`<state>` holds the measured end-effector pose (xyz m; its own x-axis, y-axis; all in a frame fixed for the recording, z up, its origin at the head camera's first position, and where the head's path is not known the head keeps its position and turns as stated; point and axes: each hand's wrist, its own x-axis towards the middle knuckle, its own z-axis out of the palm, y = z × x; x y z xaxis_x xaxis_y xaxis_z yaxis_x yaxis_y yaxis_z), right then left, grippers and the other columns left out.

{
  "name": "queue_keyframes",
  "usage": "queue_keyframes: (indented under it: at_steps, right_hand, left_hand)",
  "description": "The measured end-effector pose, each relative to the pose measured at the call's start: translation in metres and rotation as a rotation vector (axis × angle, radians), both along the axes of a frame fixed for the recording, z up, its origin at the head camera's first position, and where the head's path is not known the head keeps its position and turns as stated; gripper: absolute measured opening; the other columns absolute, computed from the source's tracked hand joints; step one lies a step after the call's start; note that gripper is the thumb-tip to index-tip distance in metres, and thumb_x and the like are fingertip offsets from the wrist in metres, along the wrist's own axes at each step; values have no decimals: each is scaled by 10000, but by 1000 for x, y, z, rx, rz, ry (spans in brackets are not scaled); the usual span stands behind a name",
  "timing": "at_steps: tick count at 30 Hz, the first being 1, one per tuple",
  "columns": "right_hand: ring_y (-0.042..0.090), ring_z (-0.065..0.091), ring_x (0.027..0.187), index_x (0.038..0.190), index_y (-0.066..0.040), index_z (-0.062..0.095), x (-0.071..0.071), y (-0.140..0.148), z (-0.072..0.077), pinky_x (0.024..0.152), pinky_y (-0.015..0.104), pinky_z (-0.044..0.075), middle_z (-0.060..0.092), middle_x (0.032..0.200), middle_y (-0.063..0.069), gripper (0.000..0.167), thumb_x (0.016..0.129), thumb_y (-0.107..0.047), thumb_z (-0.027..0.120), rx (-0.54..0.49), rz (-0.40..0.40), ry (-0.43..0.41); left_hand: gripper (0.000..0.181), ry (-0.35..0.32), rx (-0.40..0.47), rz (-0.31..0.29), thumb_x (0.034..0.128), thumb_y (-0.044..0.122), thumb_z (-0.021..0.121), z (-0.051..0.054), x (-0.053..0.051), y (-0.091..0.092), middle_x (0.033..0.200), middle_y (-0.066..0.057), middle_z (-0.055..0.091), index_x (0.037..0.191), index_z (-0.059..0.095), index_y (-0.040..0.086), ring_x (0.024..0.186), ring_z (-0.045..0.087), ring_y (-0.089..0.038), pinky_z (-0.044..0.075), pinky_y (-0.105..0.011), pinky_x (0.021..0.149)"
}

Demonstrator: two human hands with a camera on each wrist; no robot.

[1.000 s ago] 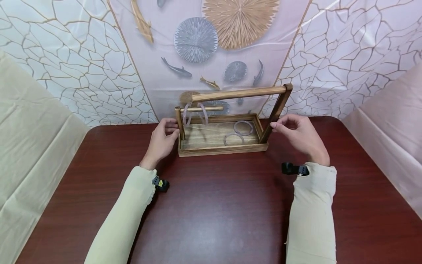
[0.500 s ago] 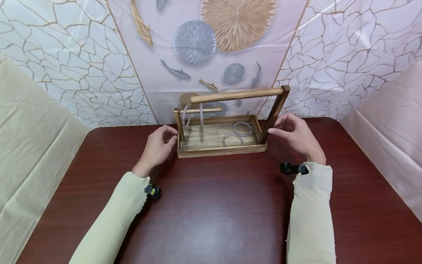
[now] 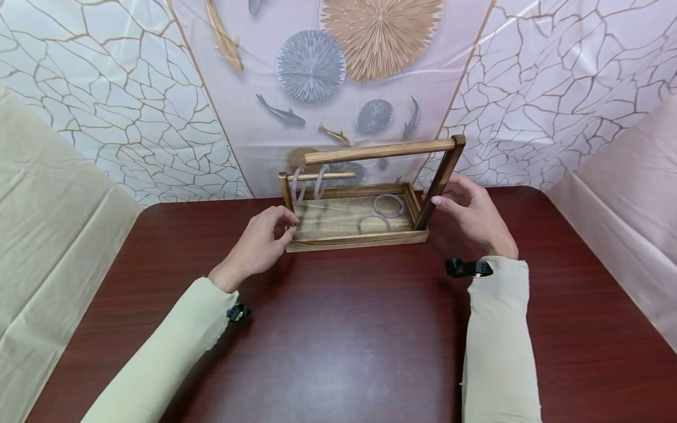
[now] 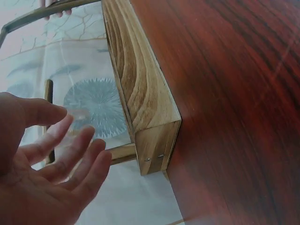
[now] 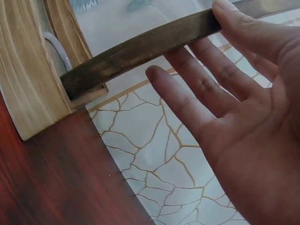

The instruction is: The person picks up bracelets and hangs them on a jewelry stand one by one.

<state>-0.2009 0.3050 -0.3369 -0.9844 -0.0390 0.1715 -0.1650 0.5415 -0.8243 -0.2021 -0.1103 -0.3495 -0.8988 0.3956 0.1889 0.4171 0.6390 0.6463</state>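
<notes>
Dark red, glossy wood grain is making up the worktop (image 3: 338, 341), and two pale sleeves, the left one (image 3: 164, 346) and the right one (image 3: 499, 341), are stretching over it from the near side, each wearing a small black device at the cuff. The left hand (image 3: 256, 245) is hovering at the near left corner of a wooden tray (image 3: 359, 240), its grip standing loosely apart, fingers gently bent and holding nothing; whether a fingertip is touching the wood, I cannot tell. The right hand (image 3: 478, 220) is pinching the tall post (image 3: 443, 176) at the tray's right end, its grip closing with the thumb on the near side and fingers behind. The tray itself is sitting close to the worktop's far edge, about midway between the rounded far corners. Inside, towards its right end, a nearer ring (image 3: 372, 215) and a farther ring (image 3: 403, 205) are lying flat, both pale lilac. An upper bar (image 3: 378, 151) is running leftward from the tall post's top. Beyond, from a lower bar (image 3: 341, 175) on a short post (image 3: 285, 191), two more rings are hanging, a left ring (image 3: 294, 187) and a right ring (image 3: 318, 185). Behind the far edge, a patterned backdrop (image 3: 132, 117) is rising.
</notes>
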Motion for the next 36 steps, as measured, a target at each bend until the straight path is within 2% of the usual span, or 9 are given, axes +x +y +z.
queue_keyframes:
  at_steps: [5,10,15,21,27,34,36]
  right_hand:
    - [47,674,1038,1318,-72,584,-2,0,-5,911,203,562,695,1163,-62,357,1005,-228,655,-133,60,3]
    - [72,680,1062,1301,-66,594,-3,1,-8,924,202,564,709,1197,40,321,1005,-177,649,-238,111,10]
    - [91,679,1093,1290,-101,608,-4,2,-10,945,207,555,708,1241,95,296,1009,-187,643,-262,135,-2]
    - [86,671,1126,1315,-68,608,-5,2,-12,961,196,544,709,1255,107,322,1019,-194,627,-282,149,-16]
    - [60,674,1109,1329,-21,603,-5,3,-15,965,216,543,722,1225,87,383,1028,-258,615,-224,129,-12]
    - [190,665,1210,1333,-1,598,-8,3,-21,987,209,538,697,1280,154,394,1035,-258,603,-334,175,-65]
    - [187,669,1209,1332,0,597,-8,3,-22,978,210,543,698,1284,160,398,1035,-265,602,-329,171,-57]
  left_hand:
    - [171,26,-48,-72,1001,101,615,1,0,8,1177,-108,690,1160,669,67,983,626,-266,511,-423,867]
    - [202,-20,-75,-148,1012,128,611,5,-2,20,1243,-87,678,1198,664,70,1147,659,-290,540,-467,980]
    - [226,-25,-104,-178,1020,146,596,11,-5,31,1289,-67,671,1232,661,99,1230,624,-270,515,-461,1035]
    - [257,-36,-130,-223,1033,175,583,17,-10,41,1331,-36,656,1275,651,121,1271,600,-254,499,-440,1060]
    - [263,-49,-138,-279,1037,155,570,22,-14,53,1328,-21,655,1287,648,135,1288,590,-275,501,-433,1057]
    - [272,15,-192,-354,1024,114,567,29,-19,73,1301,-34,677,1281,656,110,1278,589,-228,458,-416,1107]
    - [273,28,-209,-370,1026,108,562,30,-20,77,1310,-33,678,1282,656,112,1300,582,-223,440,-410,1132]
